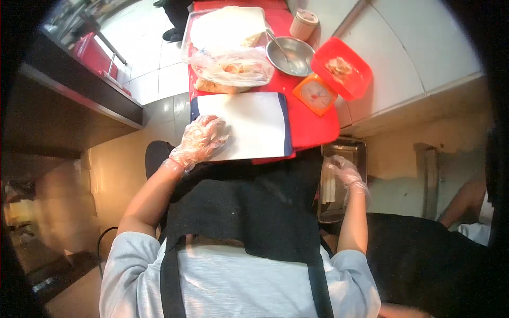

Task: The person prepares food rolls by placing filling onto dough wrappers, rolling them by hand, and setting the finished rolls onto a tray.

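My left hand [199, 140], in a clear plastic glove, lies open on the left side of a white cutting board [254, 124] with dark blue ends. Its fingers are spread over the bare board. To the right and lower down, my right hand [345, 172], also gloved, hangs over a metal tray [361, 153]. Its fingers are bent but look apart, close to the upper end of white stick-like rolls [328, 188] lying in the tray. Whether the fingertips touch a roll is unclear.
Beyond the board, the red table [313, 130] carries a plastic bag of food [233, 68], a stack of pale sheets [228, 26], a metal bowl [297, 53] with a spoon, a lidded cup [304, 24], and an orange scale [316, 95] beside a red container [360, 79]. Another person sits at right.
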